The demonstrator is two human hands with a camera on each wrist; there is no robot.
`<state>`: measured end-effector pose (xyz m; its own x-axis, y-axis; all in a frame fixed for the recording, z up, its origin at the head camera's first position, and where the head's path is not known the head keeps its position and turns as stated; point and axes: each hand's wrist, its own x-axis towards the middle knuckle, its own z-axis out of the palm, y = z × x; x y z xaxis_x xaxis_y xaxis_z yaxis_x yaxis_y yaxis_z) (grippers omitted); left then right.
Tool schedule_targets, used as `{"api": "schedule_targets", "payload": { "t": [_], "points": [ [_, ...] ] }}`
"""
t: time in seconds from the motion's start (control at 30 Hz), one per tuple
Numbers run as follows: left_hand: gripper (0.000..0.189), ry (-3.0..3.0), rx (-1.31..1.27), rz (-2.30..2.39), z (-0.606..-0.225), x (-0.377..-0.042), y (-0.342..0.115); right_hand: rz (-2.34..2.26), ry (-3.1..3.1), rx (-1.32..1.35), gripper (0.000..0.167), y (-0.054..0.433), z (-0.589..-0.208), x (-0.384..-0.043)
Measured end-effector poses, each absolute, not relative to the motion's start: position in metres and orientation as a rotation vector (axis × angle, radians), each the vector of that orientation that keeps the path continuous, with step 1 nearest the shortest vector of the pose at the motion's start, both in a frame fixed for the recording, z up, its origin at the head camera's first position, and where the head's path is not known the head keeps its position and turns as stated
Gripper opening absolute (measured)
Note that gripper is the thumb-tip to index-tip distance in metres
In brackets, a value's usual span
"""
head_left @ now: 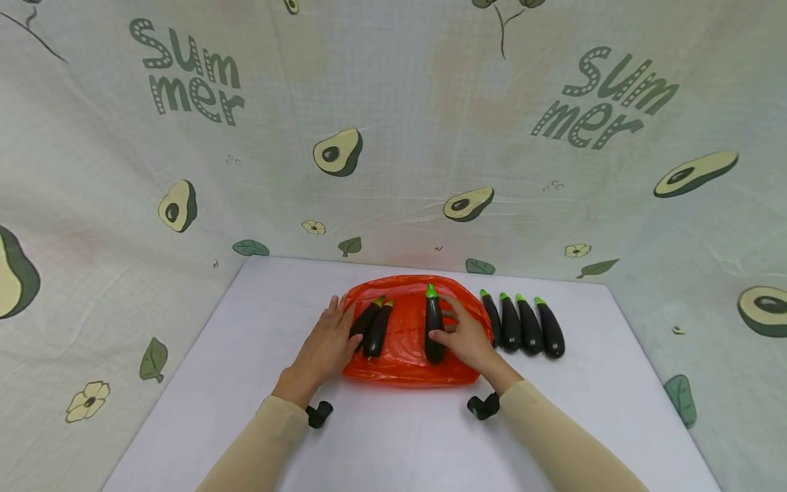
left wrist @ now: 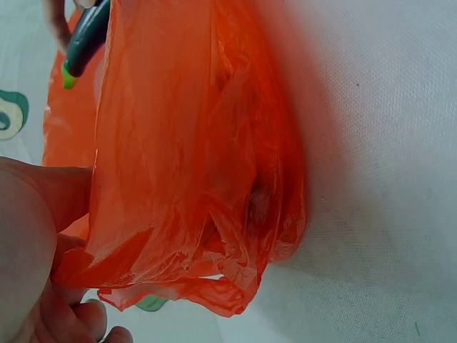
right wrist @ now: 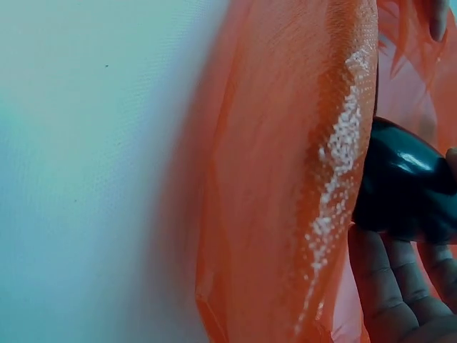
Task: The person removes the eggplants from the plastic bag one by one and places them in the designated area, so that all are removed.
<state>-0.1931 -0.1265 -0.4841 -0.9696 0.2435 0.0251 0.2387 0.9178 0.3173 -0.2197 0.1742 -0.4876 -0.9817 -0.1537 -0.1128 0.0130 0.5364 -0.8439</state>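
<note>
Near the middle of the far edge of the surface (head_left: 399, 437), a red bag (head_left: 406, 376) is spread with its mouth open. Its left rim is pinched by the left hand (head_left: 328, 342), beside two eggplants (head_left: 378, 332) lying inside. Above its right part, one eggplant (head_left: 434, 318) is gripped by the right hand (head_left: 468, 336). Toward the right edge, four more eggplants (head_left: 529, 328) are lined up.

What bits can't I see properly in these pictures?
- Head view: part of the leftmost eggplant, behind the left hand.
- Left wrist view: most of the inside of the red bag, behind its near side.
- Right wrist view: the rest of the held eggplant, cut off by the right edge.
</note>
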Motion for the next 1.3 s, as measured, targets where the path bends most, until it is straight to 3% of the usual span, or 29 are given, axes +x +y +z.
{"api": "schedule_targets", "payload": {
  "t": [0.23,1.3],
  "points": [
    [0.075,3.068,0.39,0.51,-0.483,-0.192,-0.126,-1.457,2.614,-0.123,0.087,0.18,-0.482,-0.215],
    [0.076,3.046,0.372,0.525,-0.484,-0.193,-0.123,-1.363,2.735,-0.148,0.079,0.235,-0.458,-0.208]
  ]
}}
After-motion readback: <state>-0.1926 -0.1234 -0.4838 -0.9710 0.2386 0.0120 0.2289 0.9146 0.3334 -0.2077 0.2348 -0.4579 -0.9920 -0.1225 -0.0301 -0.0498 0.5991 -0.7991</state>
